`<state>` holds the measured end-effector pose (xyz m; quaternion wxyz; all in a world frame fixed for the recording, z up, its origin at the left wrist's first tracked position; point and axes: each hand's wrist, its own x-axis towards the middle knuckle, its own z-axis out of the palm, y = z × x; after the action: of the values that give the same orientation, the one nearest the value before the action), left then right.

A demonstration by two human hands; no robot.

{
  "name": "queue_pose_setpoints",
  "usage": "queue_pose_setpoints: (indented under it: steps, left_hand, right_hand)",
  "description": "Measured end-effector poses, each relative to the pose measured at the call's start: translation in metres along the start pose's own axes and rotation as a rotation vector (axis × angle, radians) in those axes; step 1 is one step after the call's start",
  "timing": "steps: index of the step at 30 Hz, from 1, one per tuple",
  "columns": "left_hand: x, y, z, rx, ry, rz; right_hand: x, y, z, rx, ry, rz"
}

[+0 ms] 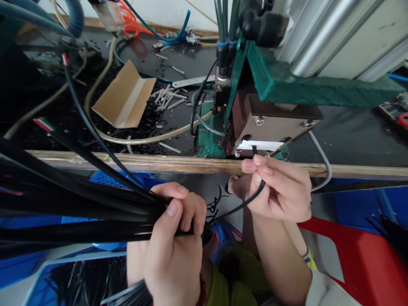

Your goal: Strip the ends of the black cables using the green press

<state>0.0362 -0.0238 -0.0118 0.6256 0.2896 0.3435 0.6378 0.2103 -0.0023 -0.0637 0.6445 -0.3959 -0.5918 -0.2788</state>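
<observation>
A thick bundle of black cables lies across my left hand, whose fingers are wrapped round it. The bundle reaches out to the left, and a few cable ends show red, white and green wires. My right hand pinches one black cable near its end. The tip of that cable touches or enters the front of a metal block beside a white strip; how deep it goes I cannot tell. The block sits under a green press frame.
A wooden bench edge runs across in front of me. On the bench lie a folded cardboard piece, grey sleeve scraps, a metal ruler and air hoses. Below are a blue crate with cables and a red stool.
</observation>
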Motion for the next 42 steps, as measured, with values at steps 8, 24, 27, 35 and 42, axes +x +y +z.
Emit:
queue_pose_setpoints:
  steps: [8,24,27,35,42]
  left_hand:
    - [0.0,0.0,-0.005,-0.011,-0.02,-0.006]
    - [-0.006,0.007,-0.014,0.011,-0.058,0.089]
    - [-0.007,0.008,-0.017,0.013,-0.032,0.105]
    - [-0.012,0.019,-0.019,0.023,-0.017,0.095]
    - [-0.012,0.02,-0.018,-0.022,-0.01,0.015]
  right_hand:
    - [-0.001,-0.007,0.0,-0.008,0.023,0.033]
    - [0.011,-0.067,-0.007,0.274,0.092,0.053]
    - [0.011,-0.07,-0.009,0.282,0.076,0.071]
    - [0.001,-0.043,-0.016,0.098,-0.072,-0.003]
    - [0.002,-0.028,-0.012,0.121,0.008,0.093]
